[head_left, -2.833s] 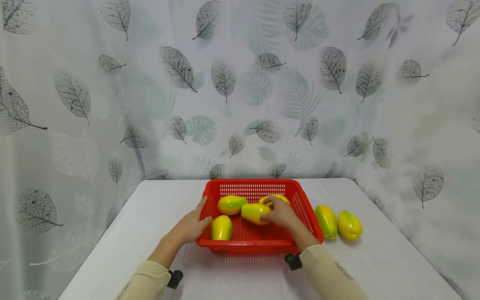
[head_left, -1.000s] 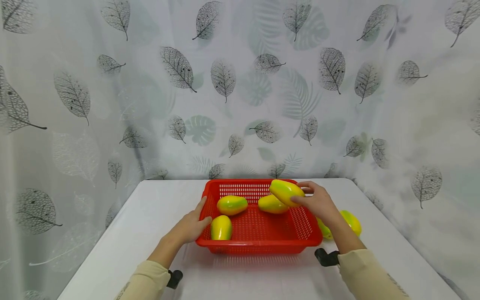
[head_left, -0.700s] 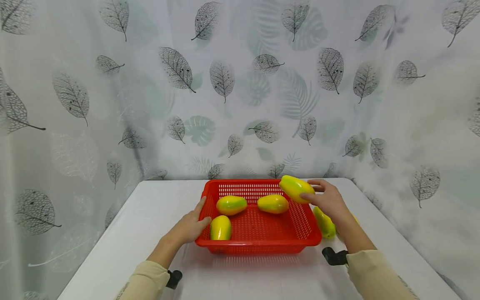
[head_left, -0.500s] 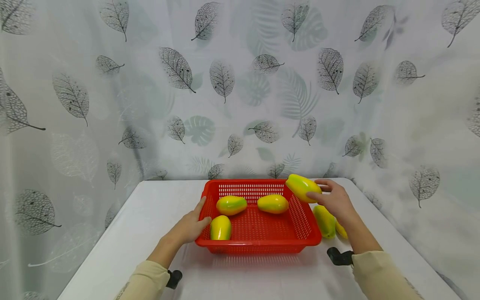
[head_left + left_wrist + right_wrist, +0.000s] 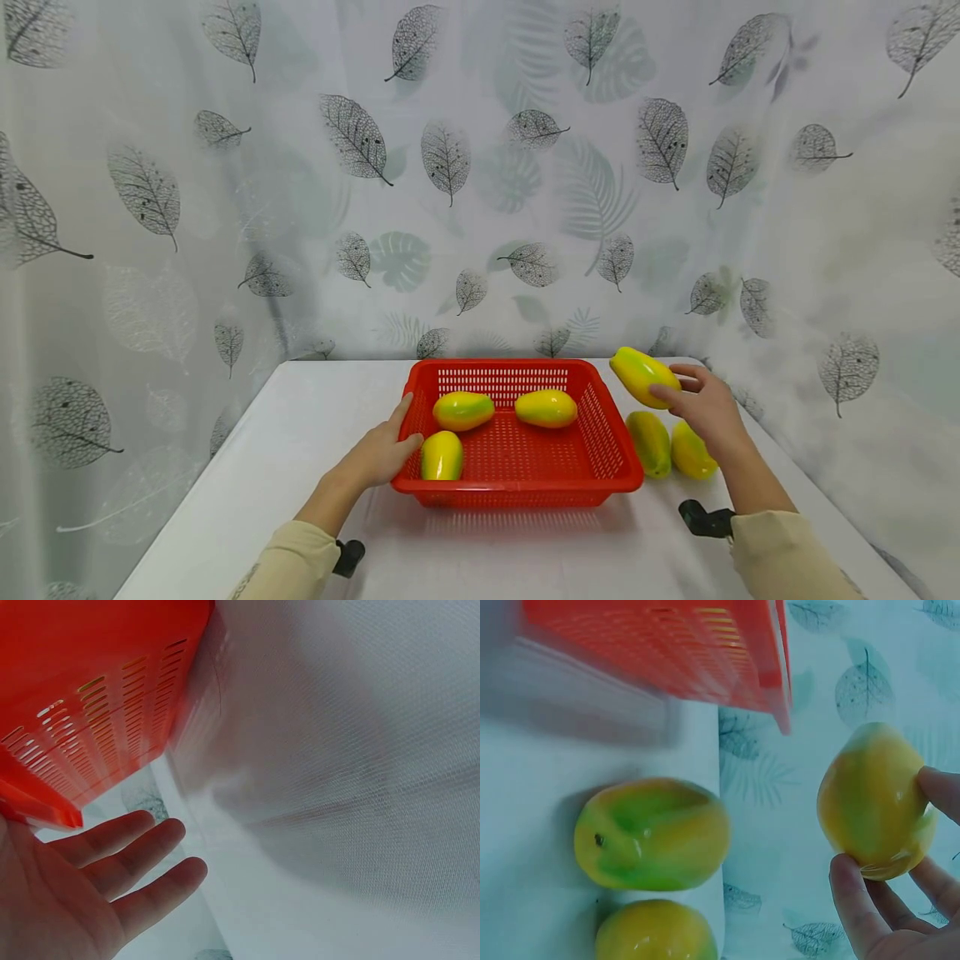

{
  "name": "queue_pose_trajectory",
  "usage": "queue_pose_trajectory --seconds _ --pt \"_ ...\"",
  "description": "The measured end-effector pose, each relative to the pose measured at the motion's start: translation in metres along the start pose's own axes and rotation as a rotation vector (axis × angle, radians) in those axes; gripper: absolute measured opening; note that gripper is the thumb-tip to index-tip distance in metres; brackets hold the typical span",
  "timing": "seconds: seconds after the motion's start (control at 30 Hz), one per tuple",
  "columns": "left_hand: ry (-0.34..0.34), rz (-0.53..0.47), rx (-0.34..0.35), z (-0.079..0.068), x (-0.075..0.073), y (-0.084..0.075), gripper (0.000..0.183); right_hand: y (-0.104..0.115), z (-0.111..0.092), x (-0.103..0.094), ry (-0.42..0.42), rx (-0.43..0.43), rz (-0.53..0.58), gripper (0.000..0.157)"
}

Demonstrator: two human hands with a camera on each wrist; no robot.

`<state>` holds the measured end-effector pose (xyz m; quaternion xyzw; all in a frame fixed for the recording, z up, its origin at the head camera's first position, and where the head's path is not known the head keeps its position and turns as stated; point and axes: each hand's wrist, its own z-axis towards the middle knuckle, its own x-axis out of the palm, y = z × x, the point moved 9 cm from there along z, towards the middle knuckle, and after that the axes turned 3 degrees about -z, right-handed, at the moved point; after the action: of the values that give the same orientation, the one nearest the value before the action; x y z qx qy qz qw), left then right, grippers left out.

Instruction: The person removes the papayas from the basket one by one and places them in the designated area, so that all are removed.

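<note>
My right hand (image 5: 708,410) pinches a yellow-green papaya (image 5: 641,377) between thumb and fingers, raised to the right of the red basket (image 5: 517,487). In the right wrist view the fingertips press on the lower end and side of that papaya (image 5: 874,802). Two more papayas, one (image 5: 649,444) beside the basket and another (image 5: 692,451) further right, lie below this hand. Resting on the basket's left rim is my left hand (image 5: 378,454), its thumb laid over the edge. The left wrist view shows three of its fingers (image 5: 142,859) stretched straight outside the basket wall.
Inside the basket lie three papayas: one at the back left (image 5: 463,411), one at the back right (image 5: 546,408), one at the front left (image 5: 442,456). The white table (image 5: 315,417) ends at a leaf-patterned curtain (image 5: 480,208) behind and at both sides.
My right hand has lifted a papaya out of the basket's middle and carried it right, past the right rim. The left hand stays on the left rim.
</note>
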<state>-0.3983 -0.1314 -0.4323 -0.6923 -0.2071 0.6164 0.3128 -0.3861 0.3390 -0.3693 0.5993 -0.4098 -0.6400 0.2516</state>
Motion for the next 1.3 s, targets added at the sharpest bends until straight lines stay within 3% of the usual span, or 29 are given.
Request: queue_pose_trajectory --seconds 0.23,0.7,1.3 --pt "0.002 0.005 -0.002 0.000 0.000 0.000 0.079 -0.024 0.003 -0.019 -0.042 0.049 0.030 0.088" --pt "0.010 0.000 -0.012 -0.001 -0.001 -0.002 0.080 -0.077 -0.003 -0.062 -0.231 0.212 0.102 0.087" --pt "0.005 -0.023 0.001 0.000 -0.001 0.000 0.080 -0.130 -0.019 -0.070 -0.374 0.437 0.138 0.080"
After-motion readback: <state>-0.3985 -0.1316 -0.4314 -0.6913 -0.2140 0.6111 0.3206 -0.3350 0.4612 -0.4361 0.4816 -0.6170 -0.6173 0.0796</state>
